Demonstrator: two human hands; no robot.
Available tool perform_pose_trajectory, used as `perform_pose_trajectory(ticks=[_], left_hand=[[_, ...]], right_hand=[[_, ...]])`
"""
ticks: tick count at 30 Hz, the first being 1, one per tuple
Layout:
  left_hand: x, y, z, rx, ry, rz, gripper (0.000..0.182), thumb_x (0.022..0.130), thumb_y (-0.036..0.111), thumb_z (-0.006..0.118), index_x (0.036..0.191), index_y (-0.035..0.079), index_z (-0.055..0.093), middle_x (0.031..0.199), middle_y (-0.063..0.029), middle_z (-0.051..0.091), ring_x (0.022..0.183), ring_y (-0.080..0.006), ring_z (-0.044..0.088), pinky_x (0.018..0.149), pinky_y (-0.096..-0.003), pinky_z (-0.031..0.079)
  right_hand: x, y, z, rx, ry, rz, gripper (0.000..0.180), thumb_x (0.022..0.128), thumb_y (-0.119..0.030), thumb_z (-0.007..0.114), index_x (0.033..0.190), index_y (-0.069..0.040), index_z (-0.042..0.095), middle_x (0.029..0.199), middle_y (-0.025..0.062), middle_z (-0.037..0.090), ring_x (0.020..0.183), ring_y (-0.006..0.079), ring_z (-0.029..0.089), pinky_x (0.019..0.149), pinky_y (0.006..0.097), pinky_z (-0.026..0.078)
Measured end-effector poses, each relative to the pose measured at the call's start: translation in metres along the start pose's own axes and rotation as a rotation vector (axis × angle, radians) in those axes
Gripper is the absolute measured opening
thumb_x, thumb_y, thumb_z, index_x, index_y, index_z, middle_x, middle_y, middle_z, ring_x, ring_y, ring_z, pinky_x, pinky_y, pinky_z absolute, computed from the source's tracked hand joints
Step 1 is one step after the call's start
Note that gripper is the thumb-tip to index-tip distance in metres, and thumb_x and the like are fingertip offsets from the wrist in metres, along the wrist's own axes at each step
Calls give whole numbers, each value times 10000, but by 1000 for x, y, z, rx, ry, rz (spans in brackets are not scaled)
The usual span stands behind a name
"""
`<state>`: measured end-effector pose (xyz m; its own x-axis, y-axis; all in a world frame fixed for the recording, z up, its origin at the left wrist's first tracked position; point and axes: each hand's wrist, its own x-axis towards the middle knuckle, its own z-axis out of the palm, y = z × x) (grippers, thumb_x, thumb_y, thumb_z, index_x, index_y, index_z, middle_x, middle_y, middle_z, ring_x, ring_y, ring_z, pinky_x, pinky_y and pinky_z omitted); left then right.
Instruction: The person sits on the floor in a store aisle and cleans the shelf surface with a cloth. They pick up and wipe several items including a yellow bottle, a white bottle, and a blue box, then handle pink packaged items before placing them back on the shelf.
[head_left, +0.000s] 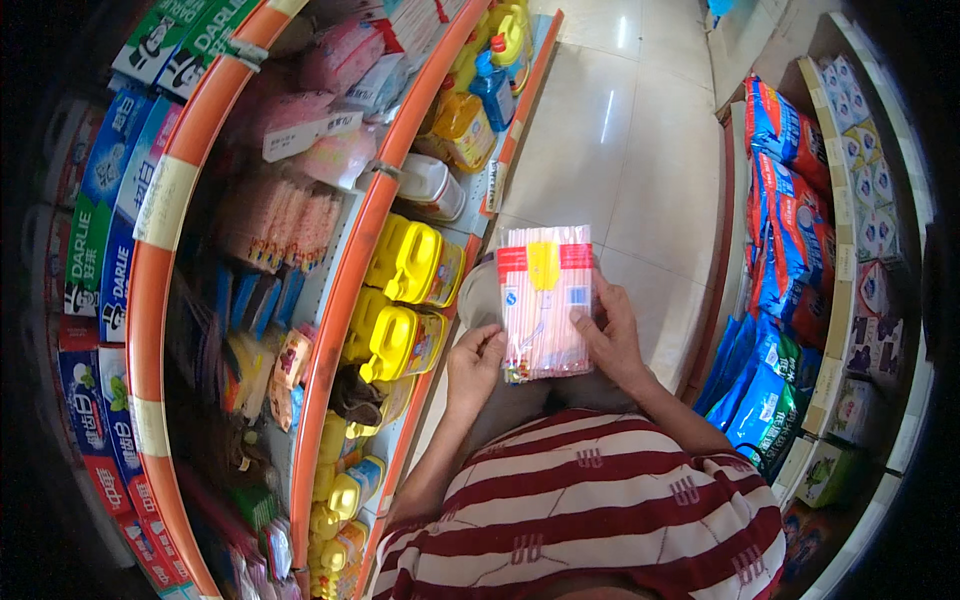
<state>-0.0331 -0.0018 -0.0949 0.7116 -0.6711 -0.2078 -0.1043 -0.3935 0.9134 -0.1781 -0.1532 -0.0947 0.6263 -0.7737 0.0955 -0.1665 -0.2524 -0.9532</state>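
A clear plastic packet of pink drinking straws (546, 322), with a red band and a yellow patch across its upper part, is held up before me over my lap. My right hand (616, 330) grips its right edge, thumb on the front face. At the lower left edge, my left hand (477, 367) pinches the packet between thumb and fingers. Similar pink packets (281, 225) stand in a row on the middle shelf at the left.
Orange-edged shelves (360, 247) rise close on my left, bearing toothpaste boxes (112, 217) and yellow jugs (401, 341). Red and blue bags (787, 217) and boxed soaps (874, 232) fill shelving on the right. A tiled floor (592, 112) runs between them.
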Motion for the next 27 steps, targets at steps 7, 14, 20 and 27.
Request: perform_pose_trajectory(ticks=[7, 14, 20, 27], left_hand=[[6, 15, 8, -139, -26, -41, 188, 749, 58, 642, 888, -59, 594, 664, -28, 538, 573, -69, 474, 527, -212, 403], [-1, 38, 2, -186, -32, -149, 120, 728, -6, 645, 812, -14, 560, 674, -4, 529, 586, -57, 466, 532, -189, 384], [-4, 51, -5, -569, -123, -48, 123, 762, -38, 611, 822, 30, 528, 783, -6, 543, 688, -57, 487, 616, -178, 391], [0, 62, 0, -800, -138, -54, 194, 776, -49, 594, 920, 33, 492, 854, -33, 574, 761, -83, 542, 678, -197, 433]], right_hand=[[4, 4, 4, -131, 94, -18, 316, 677, -183, 716, 834, -30, 488, 846, 58, 387, 789, 163, 398, 684, 265, 343], [8, 6, 7, -32, 93, -35, 272, 646, -137, 711, 743, -26, 482, 828, 60, 392, 778, 161, 405, 673, 257, 340], [10, -30, -7, 500, -32, 208, 152, 706, -26, 633, 802, -18, 516, 897, 48, 519, 779, 135, 519, 717, 247, 417], [20, -54, -9, 1121, -202, 523, 324, 736, -2, 619, 1047, 38, 538, 958, 115, 614, 845, 200, 615, 768, 308, 498]])
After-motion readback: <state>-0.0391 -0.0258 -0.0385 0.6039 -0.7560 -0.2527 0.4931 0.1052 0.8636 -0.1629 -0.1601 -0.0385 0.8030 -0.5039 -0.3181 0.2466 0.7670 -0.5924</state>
